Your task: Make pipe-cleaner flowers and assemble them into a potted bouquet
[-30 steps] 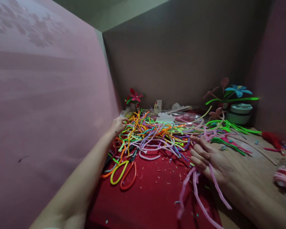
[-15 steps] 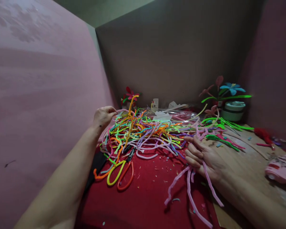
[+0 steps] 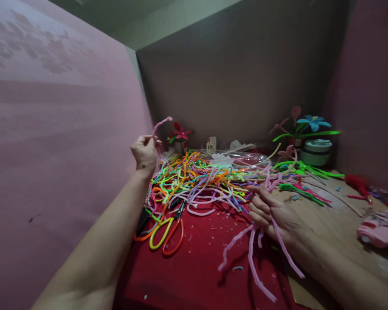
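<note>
My left hand [image 3: 146, 153] pinches a pink pipe cleaner [image 3: 161, 124] above the left end of a tangled heap of many-coloured pipe cleaners [image 3: 194, 176]. One end of it sticks up past the fingers; its lower part runs down toward the heap. Closed around a bunch of pink pipe cleaners [image 3: 255, 262] is my right hand [image 3: 271, 211], at the right side of the red cloth. Several ends dangle below that palm, and others stick out above the fingers. Scissors [image 3: 171, 234] with one yellow and one red handle lie in front of the heap.
Small scraps dot the red cloth [image 3: 187, 284]. Green pipe cleaners [image 3: 310, 168] and a pink toy car [image 3: 380, 230] lie on the cardboard [image 3: 323, 215] at right. Behind stand a lidded pot [image 3: 317, 151], a blue flower [image 3: 313, 122] and a red flower [image 3: 181, 132]. A pink wall rises at left.
My left hand has risen slightly and moved right, drawing a pink pipe cleaner up from the heap. An orange strand that stood up there has dropped. My right hand keeps its hold.
</note>
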The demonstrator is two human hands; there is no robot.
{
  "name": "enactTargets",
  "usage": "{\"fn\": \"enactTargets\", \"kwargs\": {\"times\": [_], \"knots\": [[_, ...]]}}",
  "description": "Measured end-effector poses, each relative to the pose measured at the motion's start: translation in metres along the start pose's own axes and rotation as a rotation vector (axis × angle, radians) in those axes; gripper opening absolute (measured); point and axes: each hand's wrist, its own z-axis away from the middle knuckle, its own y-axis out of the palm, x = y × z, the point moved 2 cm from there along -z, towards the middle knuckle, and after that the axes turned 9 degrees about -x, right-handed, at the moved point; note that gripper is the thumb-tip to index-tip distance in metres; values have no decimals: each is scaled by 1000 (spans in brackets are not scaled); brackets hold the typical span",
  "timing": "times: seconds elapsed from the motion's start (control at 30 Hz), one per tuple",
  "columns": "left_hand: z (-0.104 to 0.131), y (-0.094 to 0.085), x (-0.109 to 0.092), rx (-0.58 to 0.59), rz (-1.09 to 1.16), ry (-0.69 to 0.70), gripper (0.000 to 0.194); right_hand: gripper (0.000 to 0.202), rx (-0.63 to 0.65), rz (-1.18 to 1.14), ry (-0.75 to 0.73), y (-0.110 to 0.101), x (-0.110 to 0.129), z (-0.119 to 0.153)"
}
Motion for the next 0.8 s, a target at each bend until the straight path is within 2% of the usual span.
{"fn": "enactTargets", "kwargs": {"times": [0.03, 0.1, 0.2, 0.27, 0.3, 0.37, 0.43, 0.5, 0.57, 0.67, 0.8], "knots": [[12, 2, -14, 39, 103, 67, 18, 18, -2, 2, -2, 1, -1, 1], [49, 5, -44, 222, 196, 216, 17, 18, -1, 19, -10, 3, -3, 3], [125, 8, -87, 558, 46, 482, 18, 26, 16, 61, -28, 8, -7, 8], [176, 8, -109, 790, -89, 720, 14, 24, -15, 74, -34, 9, -9, 10], [195, 7, -117, 854, -80, 771, 14, 23, -51, 73, -29, 8, -10, 10], [219, 5, -126, 880, -88, 800, 20, 21, -143, 56, -19, 6, -8, 9], [226, 4, -125, 952, -147, 770, 22, 19, -215, 45, -37, 4, -2, 6], [224, 3, -117, 1017, -185, 720, 23, 12, -270, 44, -123, 4, 9, 4], [219, 1, -108, 1054, -184, 682, 24, 15, -309, 46, -218, 6, 20, 3], [217, -3, -95, 1132, -106, 584, 21, 25, -247, -15, -227, 9, 31, 4], [221, -9, -95, 1365, 151, 431, 20, 32, -184, -68, -162, 6, 40, 4]]}}
